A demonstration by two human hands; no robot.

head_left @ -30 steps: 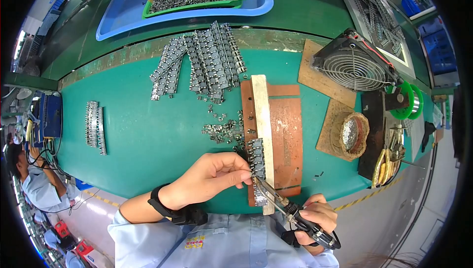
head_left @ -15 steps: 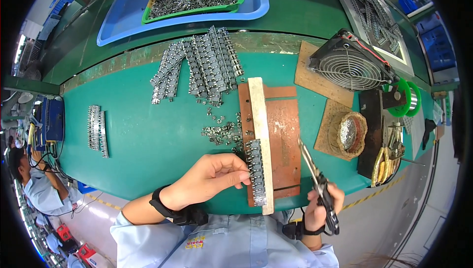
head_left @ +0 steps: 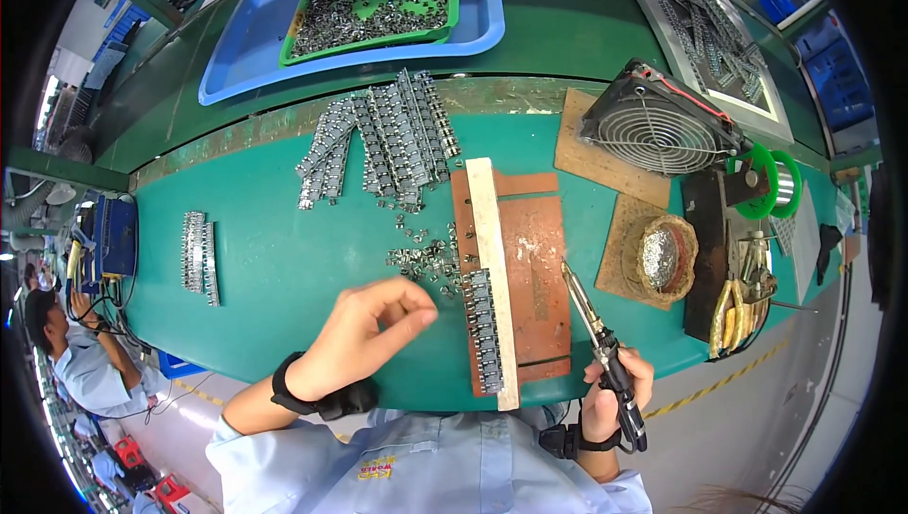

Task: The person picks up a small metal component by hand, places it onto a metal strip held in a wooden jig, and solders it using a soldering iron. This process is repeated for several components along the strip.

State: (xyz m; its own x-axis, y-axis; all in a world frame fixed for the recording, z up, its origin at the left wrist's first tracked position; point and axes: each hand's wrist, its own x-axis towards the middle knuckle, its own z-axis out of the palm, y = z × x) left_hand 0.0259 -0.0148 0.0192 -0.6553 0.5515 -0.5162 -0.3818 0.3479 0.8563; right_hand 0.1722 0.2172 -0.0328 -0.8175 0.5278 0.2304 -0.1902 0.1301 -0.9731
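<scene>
Scene: While one worker sat at the near edge of a green bench [head_left: 284,259], a soldering iron [head_left: 594,325] was held over a brown board [head_left: 534,268].
Right hand: the right hand [head_left: 615,396] was wrapped shut around the iron's dark grip at the bench's near edge, tip aimed away toward the board's bare middle.
Left hand: the left hand [head_left: 364,334] hovered near the board's left side, thumb and fingertips pinched together; whether a small piece sat between them could not be told.
Iron handling: light and stiff by the look of it, hot at the tip, best gripped on the handle well back from the metal.
Row of metal parts: a row of small metal clips [head_left: 480,330] lay against the pale strip [head_left: 494,268] on the board's left edge; small, thin and likely slippery, best pinched by their sides.
Loose clips: a scatter [head_left: 421,259] lay just left of the board, between it and the left hand.
Around: stacked clip strips [head_left: 378,140] toward the far edge, a short stack [head_left: 199,257] at the left, a blue tray [head_left: 236,51] beyond, a fan [head_left: 657,126], a tip-cleaner bowl [head_left: 662,257] and green solder spools [head_left: 766,183] at the right.
In the way: the bowl stood close to the iron's right side.
</scene>
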